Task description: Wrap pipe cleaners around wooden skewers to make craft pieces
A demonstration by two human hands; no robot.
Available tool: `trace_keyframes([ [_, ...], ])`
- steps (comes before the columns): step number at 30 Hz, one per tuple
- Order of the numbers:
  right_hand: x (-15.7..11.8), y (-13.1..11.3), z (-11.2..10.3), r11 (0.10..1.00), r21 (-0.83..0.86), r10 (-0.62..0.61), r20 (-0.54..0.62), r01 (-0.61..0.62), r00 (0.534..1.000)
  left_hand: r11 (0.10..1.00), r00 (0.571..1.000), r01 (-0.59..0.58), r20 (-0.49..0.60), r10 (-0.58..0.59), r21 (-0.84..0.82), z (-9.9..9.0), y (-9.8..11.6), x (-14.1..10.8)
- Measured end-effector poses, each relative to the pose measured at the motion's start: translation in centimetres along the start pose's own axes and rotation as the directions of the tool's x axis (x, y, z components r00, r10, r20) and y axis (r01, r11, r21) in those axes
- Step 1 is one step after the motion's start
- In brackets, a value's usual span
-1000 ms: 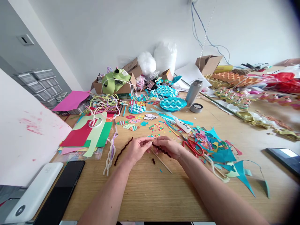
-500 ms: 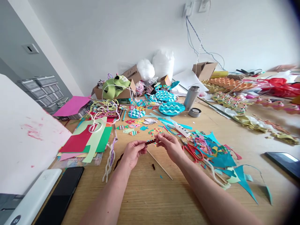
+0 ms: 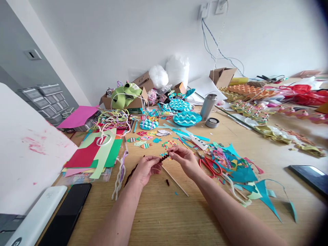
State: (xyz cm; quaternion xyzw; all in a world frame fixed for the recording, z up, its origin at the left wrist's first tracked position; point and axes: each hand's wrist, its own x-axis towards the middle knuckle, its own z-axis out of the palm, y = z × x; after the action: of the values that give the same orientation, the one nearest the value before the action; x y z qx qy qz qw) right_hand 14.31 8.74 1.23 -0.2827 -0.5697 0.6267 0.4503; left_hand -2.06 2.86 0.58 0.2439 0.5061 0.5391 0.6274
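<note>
A dark brown, coiled pipe cleaner (image 3: 164, 157) stretches between my two hands above the table. My left hand (image 3: 146, 168) pinches its left end, and my right hand (image 3: 183, 159) grips the other end between thumb and fingers. Another dark brown length (image 3: 131, 176) trails on the left side of my left hand; whether it joins the held piece is hidden. Below the hands lie a thin wooden stick (image 3: 176, 182) and a short brown scrap (image 3: 167, 182). Red-handled scissors (image 3: 211, 166) rest just right of my right hand.
Paper fish (image 3: 145, 145) and a white glue tube (image 3: 199, 142) lie beyond my hands. Blue paper scraps (image 3: 243, 173) spread to the right. A steel flask (image 3: 208, 107) stands farther back. Coloured paper sheets (image 3: 84, 154) and a black phone (image 3: 67, 213) lie on the left.
The coiled piece between my hands now tilts more, its right end higher. My left fingers have spread slightly below it. The view has shifted a little.
</note>
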Motion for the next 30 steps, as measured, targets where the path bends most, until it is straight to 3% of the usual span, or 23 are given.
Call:
trace_keyframes([
  [7, 0.0, 0.3, -0.1, 0.999, 0.012, 0.051, 0.074, -0.052, 0.996, 0.999, 0.982, -0.03, 0.185, 0.033, -0.021, 0.5, 0.2, -0.7],
  [14, 0.2, 0.6, -0.2, 0.993, 0.091, 0.062, 0.071, -0.069, 0.995, 0.986, 0.993, -0.063, 0.09, 0.077, -0.157, 0.8, 0.1, -0.6],
  [20, 0.0, 0.5, 0.2, 0.992, 0.076, 0.091, 0.076, -0.097, 0.993, 0.994, 0.98, 0.006, 0.199, 0.017, -0.113, 1.2, -0.2, -0.9],
  [30, 0.2, 0.4, 0.1, 0.997, 0.027, 0.073, -0.004, -0.073, 0.997, 0.99, 0.998, -0.068, -0.003, 0.069, -0.125, 1.1, -0.2, -0.7],
])
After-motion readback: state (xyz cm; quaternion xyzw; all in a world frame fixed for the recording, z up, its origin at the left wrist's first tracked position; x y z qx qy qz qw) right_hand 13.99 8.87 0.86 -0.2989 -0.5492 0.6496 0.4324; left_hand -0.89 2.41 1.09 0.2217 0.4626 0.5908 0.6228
